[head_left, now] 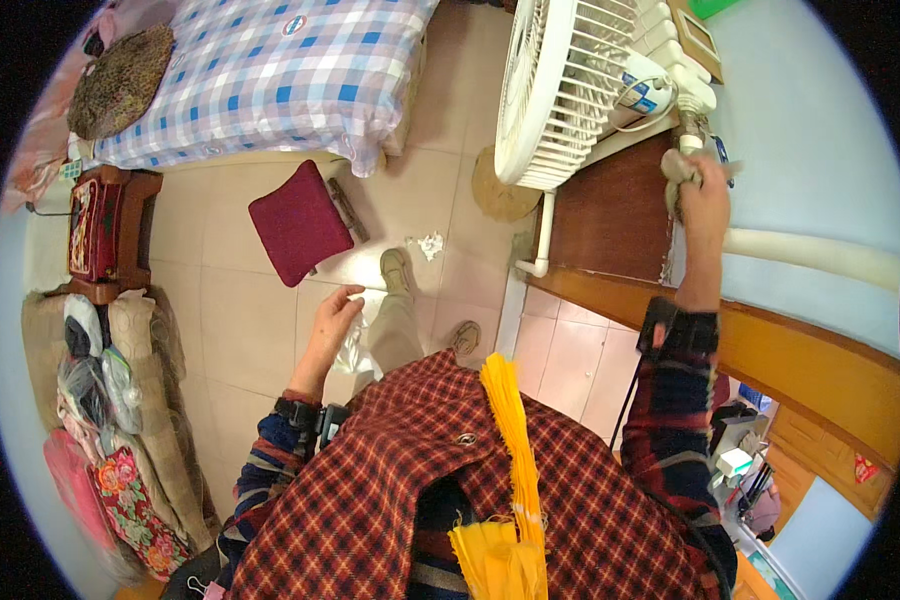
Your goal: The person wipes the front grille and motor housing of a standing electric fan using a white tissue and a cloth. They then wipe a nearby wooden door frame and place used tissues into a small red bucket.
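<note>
My right hand (707, 205) reaches to the wall on the right, its fingers closed on a crumpled grey-beige cloth (676, 170). The cloth is against the metal fitting (689, 130) at the end of a white radiator, just above a brown wooden panel (610, 220). My left hand (332, 325) is held low in front of me, thumb and fingers drawn together. From it hangs a thin, crumpled white sheet (355, 350); I cannot tell whether it is paper or plastic.
A white fan (545, 90) stands against the radiator (660, 40). A dark red stool (302, 222) and white scraps (430, 246) are on the tiled floor. A bed with a checked cover (270, 80) lies far left; bundled bedding (150, 400) lines the left wall. A white pipe (820, 255) runs rightward.
</note>
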A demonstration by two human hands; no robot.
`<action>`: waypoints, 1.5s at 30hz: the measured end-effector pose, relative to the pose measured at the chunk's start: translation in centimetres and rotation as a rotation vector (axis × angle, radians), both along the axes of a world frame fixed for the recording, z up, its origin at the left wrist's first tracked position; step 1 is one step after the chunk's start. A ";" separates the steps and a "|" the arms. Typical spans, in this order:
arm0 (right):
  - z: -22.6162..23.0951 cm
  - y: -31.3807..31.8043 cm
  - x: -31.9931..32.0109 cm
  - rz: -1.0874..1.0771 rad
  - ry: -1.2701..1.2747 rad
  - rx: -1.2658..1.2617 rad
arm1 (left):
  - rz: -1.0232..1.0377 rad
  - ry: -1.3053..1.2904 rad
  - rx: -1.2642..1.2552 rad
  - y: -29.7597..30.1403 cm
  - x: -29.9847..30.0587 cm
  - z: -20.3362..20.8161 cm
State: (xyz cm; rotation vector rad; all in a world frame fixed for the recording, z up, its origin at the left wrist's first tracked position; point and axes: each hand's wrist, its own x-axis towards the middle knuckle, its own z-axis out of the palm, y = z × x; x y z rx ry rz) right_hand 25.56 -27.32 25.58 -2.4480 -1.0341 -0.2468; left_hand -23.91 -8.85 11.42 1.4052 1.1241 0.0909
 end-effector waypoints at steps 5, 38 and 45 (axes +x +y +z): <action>4.1 -6.0 -9.9 0.179 0.066 0.194 | -0.015 0.048 -0.042 -2.3 -3.7 0.3; 23.0 -20.7 -4.5 -0.193 -1.281 -0.499 | 0.058 0.222 0.204 7.3 -19.8 -3.0; 23.5 -19.6 -6.7 -0.305 -1.272 -0.635 | 0.017 0.321 0.084 5.0 -20.7 -5.0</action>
